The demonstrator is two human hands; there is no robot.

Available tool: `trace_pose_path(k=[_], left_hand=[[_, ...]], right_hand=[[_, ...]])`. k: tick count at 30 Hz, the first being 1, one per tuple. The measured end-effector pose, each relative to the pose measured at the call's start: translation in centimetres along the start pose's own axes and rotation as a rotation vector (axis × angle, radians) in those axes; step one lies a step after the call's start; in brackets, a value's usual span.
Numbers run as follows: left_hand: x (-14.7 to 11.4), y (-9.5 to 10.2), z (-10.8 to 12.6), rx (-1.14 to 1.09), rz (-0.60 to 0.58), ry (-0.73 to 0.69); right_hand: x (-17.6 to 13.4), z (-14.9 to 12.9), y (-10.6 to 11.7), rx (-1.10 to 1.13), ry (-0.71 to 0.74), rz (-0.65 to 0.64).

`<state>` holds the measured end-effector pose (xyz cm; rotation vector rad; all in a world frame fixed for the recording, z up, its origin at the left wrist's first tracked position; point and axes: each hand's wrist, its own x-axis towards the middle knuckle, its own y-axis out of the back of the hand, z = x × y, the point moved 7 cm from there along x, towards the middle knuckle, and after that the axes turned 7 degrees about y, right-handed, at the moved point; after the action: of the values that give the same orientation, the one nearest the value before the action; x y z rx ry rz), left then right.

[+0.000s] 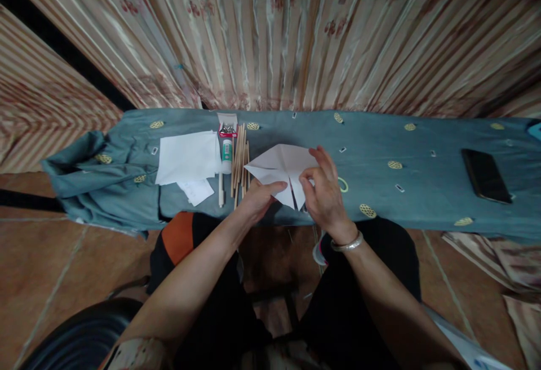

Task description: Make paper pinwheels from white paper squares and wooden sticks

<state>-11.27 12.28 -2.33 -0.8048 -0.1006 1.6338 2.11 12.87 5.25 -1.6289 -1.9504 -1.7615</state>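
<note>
A white sheet of paper (281,158) with slits cut in from its corners is held just over the cloth's near edge. My left hand (260,198) grips it at the lower left, with the thumb lying on top. At its right side my right hand (325,195) pinches a flap between thumb and forefinger, the other fingers raised. A light green loop (343,185) shows just beyond my right hand; the rest of that object is hidden.
Left of the paper lie several wooden sticks (239,161), a glue stick (227,155), a white pen (221,189), an open box of small metal pieces (228,127) and white sheets (188,157). A dark phone (486,175) lies far right on the green cloth (422,161).
</note>
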Motion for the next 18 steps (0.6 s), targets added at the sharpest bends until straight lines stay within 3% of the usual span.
trace_pose_path(k=[4, 7, 9, 11, 12, 13, 15, 18], left_hand=[[0.5, 2.2, 2.0, 0.099, 0.197, -0.210], [0.6, 3.5, 3.4, 0.151, 0.283, -0.321], [0.7, 3.9, 3.7, 0.149, 0.287, -0.326], [0.8, 3.9, 3.8, 0.148, 0.275, -0.322], [0.8, 3.8, 3.8, 0.150, 0.272, -0.325], [0.7, 3.8, 3.8, 0.153, 0.270, -0.330], [0.7, 3.7, 3.7, 0.156, 0.267, -0.340], [0.8, 3.7, 3.6, 0.154, 0.256, -0.346]], right_hand=[[-0.8, -0.6, 1.3, 0.068, -0.052, -0.022], [-4.5, -3.3, -0.6, 0.295, -0.177, -0.218], [-9.0, -5.1, -4.1, 0.610, -0.407, -0.448], [-14.1, -5.8, -7.8, 0.946, -0.785, -0.612], [-16.4, -5.2, -9.3, 1.094, -1.053, -0.581], [-18.4, -3.9, -10.3, 1.188, -1.331, -0.447], [-19.6, -0.7, -11.3, 1.195, -1.454, -0.301], [-19.5, 4.2, -11.5, 1.213, -1.516, -0.132]])
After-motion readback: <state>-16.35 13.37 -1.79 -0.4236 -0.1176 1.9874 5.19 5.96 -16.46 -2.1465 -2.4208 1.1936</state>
